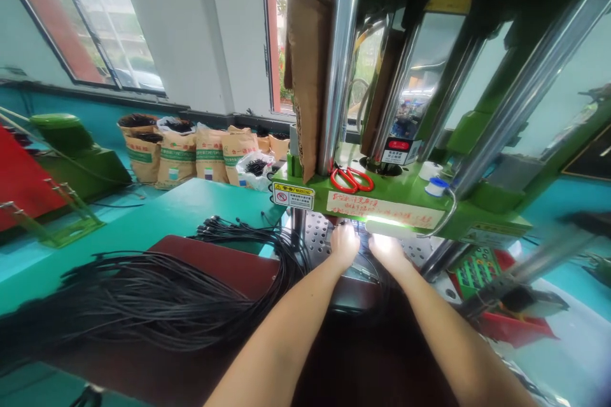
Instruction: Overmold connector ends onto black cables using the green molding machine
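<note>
Behind the cables (157, 292), 5 open sacks (176, 156) hold dark material.

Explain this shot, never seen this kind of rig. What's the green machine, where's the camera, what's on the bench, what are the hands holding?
There is one picture, from a camera worn on the person's head, looking forward and down along both bare forearms. The green machine is a vertical press with shiny steel columns; red-handled scissors lie on its ledge. Both hands reach under that ledge, lit by a bright lamp: the left hand and right hand rest on the work area among thin black cables. Glare hides whether either one grips anything. On the bench to the left, a big bundle of black cables lies across a dark red mat. Filled sacks stand by the wall.
</note>
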### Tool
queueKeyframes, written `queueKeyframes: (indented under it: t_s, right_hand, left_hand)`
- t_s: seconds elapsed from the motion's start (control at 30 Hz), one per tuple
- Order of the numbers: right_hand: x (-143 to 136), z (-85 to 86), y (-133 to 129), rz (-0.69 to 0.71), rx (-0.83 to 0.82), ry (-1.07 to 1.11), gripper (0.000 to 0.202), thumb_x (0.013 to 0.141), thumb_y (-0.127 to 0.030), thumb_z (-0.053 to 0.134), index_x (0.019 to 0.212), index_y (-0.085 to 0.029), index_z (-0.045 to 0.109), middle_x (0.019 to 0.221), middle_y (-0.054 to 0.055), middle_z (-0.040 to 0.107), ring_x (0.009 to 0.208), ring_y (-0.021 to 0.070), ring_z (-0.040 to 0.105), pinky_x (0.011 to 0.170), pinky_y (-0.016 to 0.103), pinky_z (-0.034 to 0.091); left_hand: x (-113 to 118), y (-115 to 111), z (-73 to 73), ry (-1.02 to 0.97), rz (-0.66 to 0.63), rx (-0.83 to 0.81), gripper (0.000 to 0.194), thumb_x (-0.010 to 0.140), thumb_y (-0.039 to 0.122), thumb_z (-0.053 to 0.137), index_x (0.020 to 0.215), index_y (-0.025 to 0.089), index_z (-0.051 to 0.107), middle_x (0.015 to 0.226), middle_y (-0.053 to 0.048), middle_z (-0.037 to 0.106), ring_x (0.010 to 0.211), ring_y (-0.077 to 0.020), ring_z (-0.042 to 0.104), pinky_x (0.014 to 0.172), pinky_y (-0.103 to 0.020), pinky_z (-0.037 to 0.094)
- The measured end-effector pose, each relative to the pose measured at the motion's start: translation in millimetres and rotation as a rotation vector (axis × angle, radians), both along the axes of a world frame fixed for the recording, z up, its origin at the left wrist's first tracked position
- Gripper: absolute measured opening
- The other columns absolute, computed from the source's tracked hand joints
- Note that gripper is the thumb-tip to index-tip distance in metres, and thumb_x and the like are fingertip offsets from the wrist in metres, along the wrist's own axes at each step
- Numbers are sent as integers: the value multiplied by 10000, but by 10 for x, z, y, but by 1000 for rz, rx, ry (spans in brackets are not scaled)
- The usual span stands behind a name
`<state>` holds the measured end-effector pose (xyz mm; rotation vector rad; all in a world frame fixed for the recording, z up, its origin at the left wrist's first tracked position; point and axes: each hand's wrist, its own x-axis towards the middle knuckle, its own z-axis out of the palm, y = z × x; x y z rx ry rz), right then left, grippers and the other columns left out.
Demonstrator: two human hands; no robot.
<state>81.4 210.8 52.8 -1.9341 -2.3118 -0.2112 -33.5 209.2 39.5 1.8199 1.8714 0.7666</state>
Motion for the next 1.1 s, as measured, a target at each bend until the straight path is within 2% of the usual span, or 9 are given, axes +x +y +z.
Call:
queueKeyframes:
  t_s: [0.1, 0.27, 0.43, 0.53, 0.63, 0.9, 1.1]
  right_hand:
    - [-72, -35, 21, 2, 8, -24, 296, 771, -71, 386, 948, -89, 623, 977, 182, 635, 936, 269, 574, 838, 331, 394]
    - [-193, -70, 61, -11, -9, -42, 290, 807, -110, 370, 970, -65, 605, 901, 201, 632, 811, 269, 607, 720, 337, 438]
    - [-123, -18, 29, 33, -13, -63, 309, 836, -127, 347, 1006, -51, 593, 967, 227, 609, 886, 284, 584, 767, 357, 428]
    - [-124, 10, -11, 72, -32, -75, 307, 861, -182, 357, 1055, -85, 574, 975, 186, 619, 888, 257, 591, 780, 333, 429]
    - [-199, 24, -40, 85, -66, -85, 278, 868, -212, 377, 1028, -110, 580, 877, 142, 649, 823, 228, 620, 761, 305, 439]
    - [-308, -13, 15, 15, -70, -67, 256, 864, -169, 370, 965, -85, 590, 818, 146, 661, 835, 241, 634, 730, 310, 455]
    - [-291, -45, 51, 24, -44, -59, 233, 881, -181, 399, 995, -78, 574, 820, 112, 659, 789, 193, 634, 755, 337, 460]
  left_hand:
    - [-8, 5, -31, 6, -25, 22, 268, 772, 141, 411, 985, 106, 571, 932, -184, 608, 930, -289, 572, 831, -386, 411]
    - [-35, 7, -51, 34, -53, 31, 280, 788, 135, 393, 1012, 108, 559, 951, -181, 595, 947, -271, 562, 851, -374, 408]
    - [-63, -8, -38, 83, -82, 55, 277, 809, 155, 387, 1011, 100, 567, 956, -184, 585, 986, -272, 541, 862, -373, 405]
    - [-63, -15, -48, 123, -81, 81, 268, 809, 138, 381, 989, 100, 576, 945, -169, 594, 1001, -257, 531, 864, -363, 406]
    - [-56, -18, -62, 168, -70, 103, 254, 807, 128, 385, 961, 105, 585, 922, -140, 615, 996, -233, 529, 867, -342, 406]
    - [-66, 30, -68, 244, -93, 125, 258, 827, 130, 363, 932, 98, 596, 877, -133, 639, 960, -219, 550, 841, -331, 416]
    - [-102, 39, -59, 266, -77, 123, 261, 836, 177, 363, 961, 125, 586, 876, -125, 638, 920, -218, 573, 802, -332, 430]
